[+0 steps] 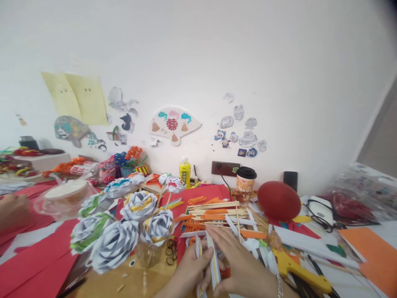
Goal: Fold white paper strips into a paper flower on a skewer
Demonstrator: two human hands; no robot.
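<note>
My left hand [192, 265] is closed at the bottom centre, its thumb and fingers pinching a folded white paper strip [214, 265] with a yellow line. Bent over the same strip from the other side, my right hand [237, 260] grips its edge between thumb and fingers; a bracelet is on that wrist. Just beyond the hands lie thin wooden sticks [214, 205] and folded orange paper strips [214, 216]. Folded-paper roses [115, 244] in white, with green or yellow parts, crowd the left. Small black rubber bands [171, 251] lie beside my left hand.
Yellow-handled scissors [299, 271] lie right of my right hand. Behind stand a lidded paper cup [246, 184], a yellow bottle [185, 171] and a red balloon-like object [279, 201]. Another person's hand [14, 213] is at far left, near a bagged bowl [66, 196]. Orange paper [372, 252] lies right.
</note>
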